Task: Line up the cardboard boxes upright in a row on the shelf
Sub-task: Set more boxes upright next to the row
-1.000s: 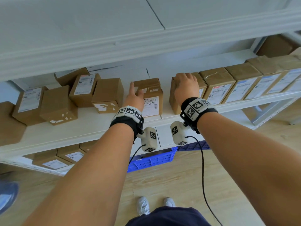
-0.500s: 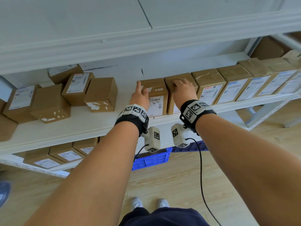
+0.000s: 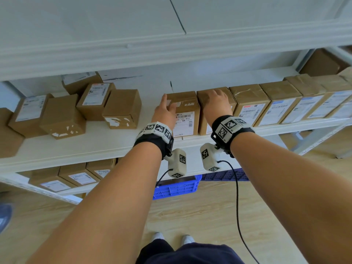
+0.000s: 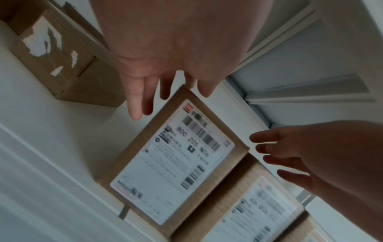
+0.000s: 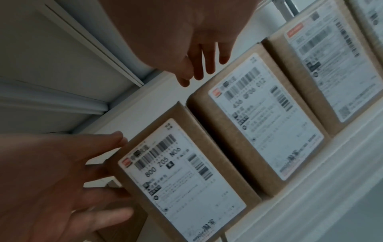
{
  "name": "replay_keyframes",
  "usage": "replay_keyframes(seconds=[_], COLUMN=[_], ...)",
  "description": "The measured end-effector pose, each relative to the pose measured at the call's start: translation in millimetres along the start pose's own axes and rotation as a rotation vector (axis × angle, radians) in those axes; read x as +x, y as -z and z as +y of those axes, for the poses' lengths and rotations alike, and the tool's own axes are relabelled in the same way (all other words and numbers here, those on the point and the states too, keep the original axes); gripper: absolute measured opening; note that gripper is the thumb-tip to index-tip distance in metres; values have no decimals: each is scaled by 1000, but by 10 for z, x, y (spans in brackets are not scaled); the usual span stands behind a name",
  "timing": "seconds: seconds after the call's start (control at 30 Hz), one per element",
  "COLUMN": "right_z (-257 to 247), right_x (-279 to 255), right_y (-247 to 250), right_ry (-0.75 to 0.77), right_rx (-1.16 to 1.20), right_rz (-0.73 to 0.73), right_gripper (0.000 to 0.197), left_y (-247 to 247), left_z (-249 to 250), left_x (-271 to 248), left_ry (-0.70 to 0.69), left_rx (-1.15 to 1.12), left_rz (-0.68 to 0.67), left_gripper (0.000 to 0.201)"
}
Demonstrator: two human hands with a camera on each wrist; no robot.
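A person stands facing a white shelf [image 3: 95, 147] that crosses the middle of the head view, both bare forearms reaching up from the bottom of the frame.

The left hand [image 3: 165, 111], at centre frame, has its fingers straight and relaxed, lying along the upper left edge of an upright cardboard box [image 3: 185, 113] with a white shipping label facing the camera. It grasps nothing. In the left wrist view the same labelled box [image 4: 176, 162] fills the centre, with the fingers [image 4: 134, 104] spread just above its top left corner.

The right hand [image 3: 216, 105], just right of centre, rests palm down with loose fingers on top of the neighbouring box [image 3: 204, 97], also gripping nothing. These two boxes stand side by side, touching, at the left end of a row of upright boxes [image 3: 282, 103] that runs to the right edge of the frame along the shelf front.

At centre left, apart from the row, loose boxes [image 3: 122, 109] sit at mixed angles on the same shelf. Below, more boxes [image 3: 76, 176] sit on a lower shelf, and a blue crate [image 3: 177, 187] rests on the wooden floor.
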State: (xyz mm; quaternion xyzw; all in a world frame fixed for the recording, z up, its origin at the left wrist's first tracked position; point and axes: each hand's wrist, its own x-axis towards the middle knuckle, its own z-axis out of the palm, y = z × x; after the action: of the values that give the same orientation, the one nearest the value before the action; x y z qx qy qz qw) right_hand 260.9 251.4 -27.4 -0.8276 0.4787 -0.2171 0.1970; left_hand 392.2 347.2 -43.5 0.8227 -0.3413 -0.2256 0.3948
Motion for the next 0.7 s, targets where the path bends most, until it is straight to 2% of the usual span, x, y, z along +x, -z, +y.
replay_keyframes(seconds=[0.23, 0.33, 0.43, 0.5, 0.57, 0.7], right_z=[-654, -1045, -1407, -1610, -1706, -1785], right_x=[13, -6, -45, -70, -100, -133], right_y=[-161, -390, -684, -912, -1107, -1455], right_ry=[110, 199, 236, 212, 152, 0], right_rx=[69, 142, 183, 179, 147, 86], right_rz=[18, 19, -34, -121, -233, -412], right_gripper=[51, 43, 41, 40, 41, 43], left_y=[720, 1049, 1317, 1443, 1500, 1607], left_z=[-422, -666, -908, -1064, -1193, -1377], left_x=[120, 195, 260, 313, 365, 497], left_ry=[81, 143, 200, 224, 243, 314], left_rx=[107, 160, 190, 250, 238, 79], left_rz=[281, 351, 316, 218, 149, 62], left_gripper=[37, 35, 36, 41, 46, 57])
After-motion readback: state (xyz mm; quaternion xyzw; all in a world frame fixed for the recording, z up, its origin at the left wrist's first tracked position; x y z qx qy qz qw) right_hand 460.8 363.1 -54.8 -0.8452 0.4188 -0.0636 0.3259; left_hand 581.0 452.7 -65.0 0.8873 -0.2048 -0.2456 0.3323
